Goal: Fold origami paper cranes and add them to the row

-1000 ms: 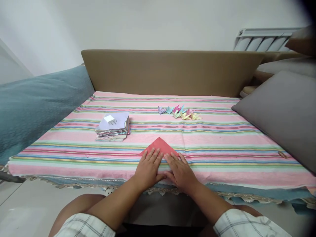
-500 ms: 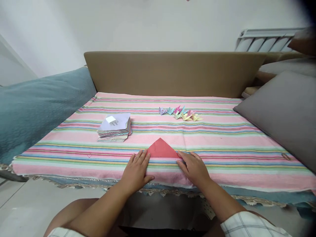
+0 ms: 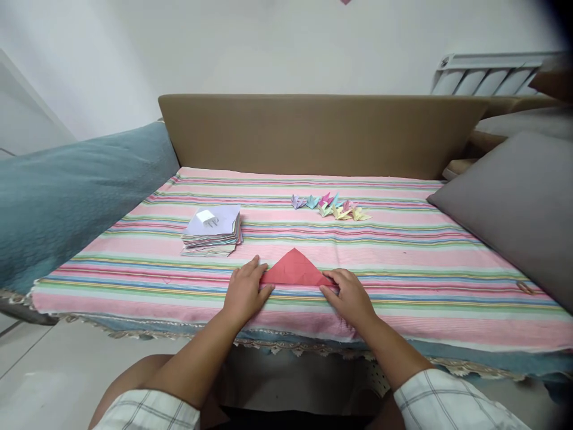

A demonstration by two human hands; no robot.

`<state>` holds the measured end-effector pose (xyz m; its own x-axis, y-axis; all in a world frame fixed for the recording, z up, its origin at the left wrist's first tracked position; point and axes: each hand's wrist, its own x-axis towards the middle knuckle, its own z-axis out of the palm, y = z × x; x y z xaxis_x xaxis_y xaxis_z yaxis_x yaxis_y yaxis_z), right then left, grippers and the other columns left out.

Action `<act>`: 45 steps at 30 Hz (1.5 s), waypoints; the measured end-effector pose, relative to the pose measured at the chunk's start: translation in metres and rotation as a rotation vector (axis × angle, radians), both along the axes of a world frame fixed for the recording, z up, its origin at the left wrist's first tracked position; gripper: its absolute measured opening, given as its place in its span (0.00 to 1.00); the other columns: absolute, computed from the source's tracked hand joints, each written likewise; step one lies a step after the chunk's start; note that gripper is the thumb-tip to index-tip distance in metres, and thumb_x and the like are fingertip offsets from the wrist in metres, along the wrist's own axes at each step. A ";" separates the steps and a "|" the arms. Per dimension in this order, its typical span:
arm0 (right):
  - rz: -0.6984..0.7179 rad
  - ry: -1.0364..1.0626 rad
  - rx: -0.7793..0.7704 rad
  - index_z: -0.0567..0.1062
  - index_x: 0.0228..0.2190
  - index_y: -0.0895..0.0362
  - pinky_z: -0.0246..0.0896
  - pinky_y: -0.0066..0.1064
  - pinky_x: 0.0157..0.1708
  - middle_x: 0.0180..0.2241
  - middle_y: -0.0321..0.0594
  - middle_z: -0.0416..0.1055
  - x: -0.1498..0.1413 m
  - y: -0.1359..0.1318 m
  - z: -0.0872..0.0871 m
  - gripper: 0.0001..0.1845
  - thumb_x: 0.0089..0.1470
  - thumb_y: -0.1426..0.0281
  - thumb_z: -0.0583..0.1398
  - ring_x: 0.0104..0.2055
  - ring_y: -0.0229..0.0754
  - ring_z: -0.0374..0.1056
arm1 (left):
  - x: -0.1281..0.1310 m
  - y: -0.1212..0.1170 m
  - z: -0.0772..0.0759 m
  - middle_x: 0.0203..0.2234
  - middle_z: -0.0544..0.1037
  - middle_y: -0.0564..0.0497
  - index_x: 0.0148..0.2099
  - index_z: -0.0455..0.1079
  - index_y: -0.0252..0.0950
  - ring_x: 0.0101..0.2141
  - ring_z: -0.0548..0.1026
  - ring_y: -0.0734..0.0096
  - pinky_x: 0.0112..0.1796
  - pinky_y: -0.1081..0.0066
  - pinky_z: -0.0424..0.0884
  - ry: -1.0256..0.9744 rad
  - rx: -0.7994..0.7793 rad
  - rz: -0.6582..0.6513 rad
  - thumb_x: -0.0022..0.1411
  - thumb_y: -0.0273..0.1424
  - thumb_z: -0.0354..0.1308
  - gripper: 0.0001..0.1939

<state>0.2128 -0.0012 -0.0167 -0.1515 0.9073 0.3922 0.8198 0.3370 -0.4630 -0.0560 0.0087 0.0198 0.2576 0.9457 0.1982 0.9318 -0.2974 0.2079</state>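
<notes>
A sheet of red origami paper (image 3: pixel 294 270), folded into a triangle, lies on the striped cloth with its point facing away from me. My left hand (image 3: pixel 245 289) has the left corner between thumb and fingers. At the right corner, my right hand (image 3: pixel 351 294) grips the paper, its thumb along the near edge and its fingers bent over the tip. Beyond my hands, several folded paper cranes (image 3: pixel 331 206) in pastel and pink sit in a loose group.
Left of centre is a stack of paper squares (image 3: pixel 212 236) with a white plug adapter (image 3: pixel 207 217) on top. A grey cushion (image 3: pixel 510 209) leans at the right, a blue-covered armrest (image 3: pixel 89 185) borders the left, and a brown backrest (image 3: pixel 322 134) stands behind.
My left thumb has come up to the paper's near edge, and both hands have gone from lying flat to gripping its corners. The whole view has shifted slightly.
</notes>
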 end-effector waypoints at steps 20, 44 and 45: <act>0.150 -0.201 0.315 0.74 0.28 0.54 0.52 0.39 0.45 0.43 0.37 0.72 -0.004 -0.007 0.007 0.11 0.54 0.78 0.54 0.43 0.43 0.61 | 0.009 0.001 -0.004 0.56 0.65 0.44 0.59 0.54 0.39 0.57 0.61 0.57 0.57 0.47 0.49 -0.173 0.126 -0.059 0.55 0.28 0.55 0.30; 0.130 -0.188 0.296 0.76 0.34 0.53 0.57 0.41 0.46 0.47 0.41 0.71 0.004 -0.004 0.008 0.10 0.55 0.74 0.54 0.48 0.46 0.63 | -0.004 0.007 0.003 0.46 0.76 0.52 0.39 0.75 0.47 0.50 0.69 0.58 0.57 0.43 0.41 -0.019 0.138 -0.219 0.56 0.28 0.55 0.11; 0.142 -0.144 0.281 0.76 0.34 0.53 0.58 0.41 0.46 0.47 0.41 0.71 0.005 -0.003 0.010 0.10 0.56 0.72 0.54 0.49 0.46 0.63 | -0.005 0.007 0.004 0.46 0.76 0.52 0.38 0.75 0.46 0.50 0.70 0.59 0.57 0.43 0.41 -0.058 0.124 -0.214 0.56 0.28 0.54 0.11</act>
<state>0.2175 -0.0044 -0.0070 -0.3402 0.7328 0.5893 0.8060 0.5500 -0.2186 -0.0611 0.0160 0.0241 0.4346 0.8382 0.3295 0.8324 -0.5135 0.2084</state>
